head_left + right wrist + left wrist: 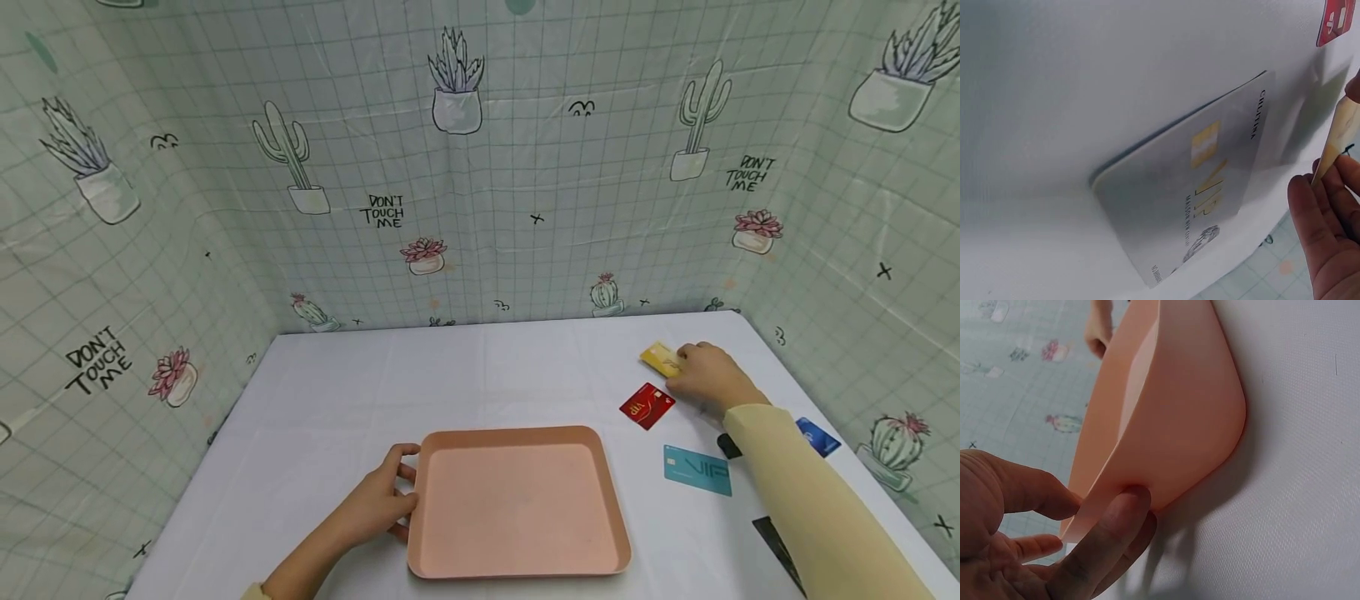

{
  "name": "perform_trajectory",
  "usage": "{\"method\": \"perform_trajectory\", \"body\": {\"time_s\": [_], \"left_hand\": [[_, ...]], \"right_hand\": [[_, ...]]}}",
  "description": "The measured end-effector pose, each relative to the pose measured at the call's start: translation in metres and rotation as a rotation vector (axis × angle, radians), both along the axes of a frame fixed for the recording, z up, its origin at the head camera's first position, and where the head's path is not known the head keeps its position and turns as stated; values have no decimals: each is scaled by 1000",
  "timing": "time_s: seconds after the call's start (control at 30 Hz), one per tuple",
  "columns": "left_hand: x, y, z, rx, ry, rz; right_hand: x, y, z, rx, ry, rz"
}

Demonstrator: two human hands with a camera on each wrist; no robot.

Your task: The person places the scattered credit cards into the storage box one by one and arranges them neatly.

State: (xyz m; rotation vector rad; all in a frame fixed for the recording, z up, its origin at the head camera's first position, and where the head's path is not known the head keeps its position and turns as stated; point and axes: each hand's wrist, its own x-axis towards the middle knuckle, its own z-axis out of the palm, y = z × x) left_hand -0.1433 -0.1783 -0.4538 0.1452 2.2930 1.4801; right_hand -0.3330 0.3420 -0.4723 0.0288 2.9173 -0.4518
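Observation:
My right hand [708, 375] pinches a yellow card [660, 359] by its edge at the back right of the table. In the right wrist view this card [1337, 131] stands tilted between thumb and fingers, its shadow falling on the white surface. Just in front of it lies a red card [647, 406]. A silver-grey VIP card [1179, 181] lies below that hand in the right wrist view. My left hand [375, 504] holds the left side of a pink rectangular tray [517, 437], with fingertips against its outer wall [1191, 394].
A teal VIP card [697, 471] lies right of the tray. Around my right forearm [817, 500] are a blue card [817, 437], a small black object [727, 446] and a dark card [780, 550], partly covered by the sleeve. Patterned cloth walls [480, 183] border the white table [450, 375].

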Motion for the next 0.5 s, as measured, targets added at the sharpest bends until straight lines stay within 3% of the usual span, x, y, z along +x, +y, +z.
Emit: {"method": "perform_trajectory", "body": {"time_s": [0.5], "left_hand": [[-2, 0, -2, -14, -3, 14]], "right_hand": [[2, -13, 10, 30, 33, 68]]}}
